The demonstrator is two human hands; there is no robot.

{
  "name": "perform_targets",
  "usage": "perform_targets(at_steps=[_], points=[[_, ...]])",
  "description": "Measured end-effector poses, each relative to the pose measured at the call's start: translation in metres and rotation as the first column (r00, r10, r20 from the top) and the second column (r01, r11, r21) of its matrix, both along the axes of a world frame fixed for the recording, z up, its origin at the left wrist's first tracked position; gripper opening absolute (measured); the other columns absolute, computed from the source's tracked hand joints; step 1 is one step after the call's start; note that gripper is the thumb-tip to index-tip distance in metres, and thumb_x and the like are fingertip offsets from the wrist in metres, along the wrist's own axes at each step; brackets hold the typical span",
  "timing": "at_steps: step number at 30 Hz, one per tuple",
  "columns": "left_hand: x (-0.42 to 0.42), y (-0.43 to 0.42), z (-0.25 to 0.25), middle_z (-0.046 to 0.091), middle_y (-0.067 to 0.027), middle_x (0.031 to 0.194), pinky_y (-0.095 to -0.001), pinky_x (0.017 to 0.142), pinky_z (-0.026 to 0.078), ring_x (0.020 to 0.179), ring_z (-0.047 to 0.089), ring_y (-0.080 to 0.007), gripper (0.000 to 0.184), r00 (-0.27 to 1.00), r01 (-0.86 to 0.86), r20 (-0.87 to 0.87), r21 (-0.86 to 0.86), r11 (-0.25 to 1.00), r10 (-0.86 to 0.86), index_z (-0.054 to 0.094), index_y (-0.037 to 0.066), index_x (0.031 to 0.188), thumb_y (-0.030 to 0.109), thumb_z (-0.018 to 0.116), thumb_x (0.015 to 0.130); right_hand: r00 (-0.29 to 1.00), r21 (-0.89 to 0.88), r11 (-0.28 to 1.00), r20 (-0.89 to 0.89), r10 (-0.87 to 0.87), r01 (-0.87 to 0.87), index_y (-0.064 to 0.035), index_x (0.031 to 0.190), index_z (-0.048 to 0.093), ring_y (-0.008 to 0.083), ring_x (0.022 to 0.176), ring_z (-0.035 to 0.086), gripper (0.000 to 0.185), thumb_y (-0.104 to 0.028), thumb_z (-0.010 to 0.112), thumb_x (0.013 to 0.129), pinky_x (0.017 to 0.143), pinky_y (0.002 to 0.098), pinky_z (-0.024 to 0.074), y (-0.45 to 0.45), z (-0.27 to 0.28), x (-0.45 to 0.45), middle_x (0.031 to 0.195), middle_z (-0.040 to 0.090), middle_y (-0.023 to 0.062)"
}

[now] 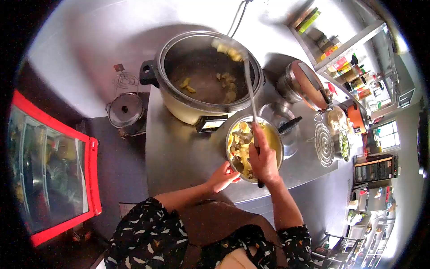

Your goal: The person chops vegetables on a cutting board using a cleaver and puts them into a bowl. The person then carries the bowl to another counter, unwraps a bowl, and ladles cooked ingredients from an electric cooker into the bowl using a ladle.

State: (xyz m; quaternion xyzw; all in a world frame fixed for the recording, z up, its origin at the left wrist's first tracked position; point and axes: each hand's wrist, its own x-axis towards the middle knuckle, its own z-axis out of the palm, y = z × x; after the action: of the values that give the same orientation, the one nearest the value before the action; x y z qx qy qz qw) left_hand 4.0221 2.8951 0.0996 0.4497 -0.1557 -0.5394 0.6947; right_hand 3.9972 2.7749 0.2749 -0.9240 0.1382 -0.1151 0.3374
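Observation:
My right hand (265, 162) is wrapped round the black grip of a long-handled metal spoon (249, 85). The spoon's far end is blurred and carries yellow chunks (234, 54) above the inside of a large electric cooker pot (179, 101). Dark liquid or a dark base with several pieces of food shows in the pot. Below my right hand stands a round metal bowl (280, 157) of yellow, chunky food (242, 148). My left hand (222, 176) grips the bowl's near-left rim, fingers closed on the edge.
Right of the bowl lies a metal lid (286, 119) with a black handle. Farther right are a steel pot (291, 83), a coiled wire rack (324, 145) and a bowl of green vegetables (343, 145). A lidded pot (126, 110) and red-framed fridge (93, 175) stand left.

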Motion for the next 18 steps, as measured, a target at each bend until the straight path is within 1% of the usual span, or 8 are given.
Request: perform_targets(at_steps=[2, 5, 7, 9, 11, 16, 17, 18], points=[[0.005, 0.002, 0.001, 0.055, -0.0138, 0.108, -0.0353, 0.085, 0.053, 0.096, 0.06, -0.022, 0.042, 0.999, 0.042, 0.027, 0.008, 0.999, -0.042, 0.035, -0.002, 0.123, 0.014, 0.058, 0.091, 0.998, 0.041, 0.999, -0.051, 0.025, -0.022, -0.0037, 0.138, 0.039, 0.0257, 0.117, 0.053, 0.054, 0.002, 0.049, 0.084, 0.099, 0.0325, 0.0383, 0.004, 0.004, 0.004, 0.127, 0.054, 0.0201], [-0.004, -0.003, -0.012, 0.054, -0.0146, 0.11, -0.0359, 0.087, 0.052, 0.097, 0.06, -0.0223, 0.044, 0.998, -0.021, -0.064, -0.013, 1.0, 0.021, 0.033, -0.001, 0.124, 0.015, 0.058, 0.092, 0.977, -0.02, 1.0, 0.215, -0.005, 0.01, -0.0055, 0.138, 0.04, 0.024, 0.118, 0.053, 0.054, -0.001, 0.049, 0.085, 0.099, 0.0316, 0.0383, 0.007, 0.005, -0.008, 0.127, 0.054, 0.0183], [-0.004, -0.005, -0.013, 0.054, -0.0146, 0.113, -0.0361, 0.087, 0.052, 0.098, 0.06, -0.0233, 0.044, 0.998, -0.017, -0.057, -0.013, 1.0, 0.016, 0.032, 0.0, 0.126, 0.015, 0.057, 0.092, 0.995, 0.013, 0.997, 0.072, -0.074, 0.073, -0.0049, 0.138, 0.04, 0.0228, 0.117, 0.052, 0.054, -0.001, 0.05, 0.085, 0.1, 0.0314, 0.0377, -0.005, 0.001, 0.001, 0.126, 0.054, 0.0163], [-0.002, -0.005, -0.016, 0.054, -0.0144, 0.115, -0.0364, 0.089, 0.052, 0.099, 0.059, -0.0239, 0.045, 0.999, -0.008, -0.043, -0.059, 0.998, 0.005, 0.032, 0.001, 0.126, 0.015, 0.057, 0.092, 0.969, 0.343, 0.921, -0.222, -0.11, 0.183, -0.0034, 0.138, 0.039, 0.0208, 0.116, 0.051, 0.054, -0.001, 0.05, 0.086, 0.101, 0.0308, 0.0366, 0.004, 0.012, 0.002, 0.127, 0.053, 0.014], [-0.003, -0.004, -0.017, 0.054, -0.0143, 0.115, -0.0362, 0.088, 0.052, 0.098, 0.06, -0.0236, 0.044, 0.999, -0.015, -0.035, -0.049, 0.999, 0.013, 0.033, 0.001, 0.126, 0.015, 0.057, 0.092, 0.976, 0.178, 0.984, 0.216, -0.036, -0.003, -0.0015, 0.138, 0.038, 0.0191, 0.116, 0.05, 0.052, 0.0, 0.049, 0.087, 0.1, 0.0292, 0.0371, 0.011, 0.004, -0.002, 0.129, 0.05, 0.0125], [-0.001, -0.004, -0.012, 0.055, -0.0136, 0.112, -0.0353, 0.084, 0.053, 0.095, 0.061, -0.0219, 0.041, 1.0, 0.002, 0.01, -0.022, 1.0, -0.001, 0.036, 0.001, 0.124, 0.015, 0.058, 0.092, 0.883, -0.003, 1.0, 0.469, -0.002, 0.004, -0.0045, 0.14, 0.036, 0.0271, 0.111, 0.058, 0.051, -0.002, 0.048, 0.09, 0.095, 0.0343, 0.0432, 0.007, -0.019, -0.007, 0.124, 0.057, 0.0204], [-0.006, -0.003, -0.013, 0.056, -0.0132, 0.111, -0.035, 0.084, 0.054, 0.094, 0.061, -0.0215, 0.041, 1.0, -0.012, -0.001, -0.014, 1.0, 0.012, 0.037, 0.0, 0.124, 0.015, 0.058, 0.091, 0.982, -0.224, 0.971, 0.181, -0.047, 0.087, -0.0119, 0.14, 0.039, 0.028, 0.097, 0.065, 0.053, -0.003, 0.049, 0.089, 0.086, 0.0359, 0.0485, -0.004, -0.011, -0.008, 0.109, 0.063, 0.0218], [-0.006, -0.004, -0.013, 0.056, -0.0128, 0.109, -0.0347, 0.084, 0.054, 0.093, 0.061, -0.021, 0.041, 0.999, -0.036, -0.003, -0.012, 0.999, 0.036, 0.037, 0.0, 0.123, 0.015, 0.059, 0.091, 0.989, -0.18, 0.983, 0.146, -0.018, 0.045, -0.0143, 0.139, 0.04, 0.0289, 0.091, 0.066, 0.053, -0.003, 0.049, 0.088, 0.082, 0.0367, 0.0495, -0.006, -0.009, -0.008, 0.102, 0.064, 0.0217]])
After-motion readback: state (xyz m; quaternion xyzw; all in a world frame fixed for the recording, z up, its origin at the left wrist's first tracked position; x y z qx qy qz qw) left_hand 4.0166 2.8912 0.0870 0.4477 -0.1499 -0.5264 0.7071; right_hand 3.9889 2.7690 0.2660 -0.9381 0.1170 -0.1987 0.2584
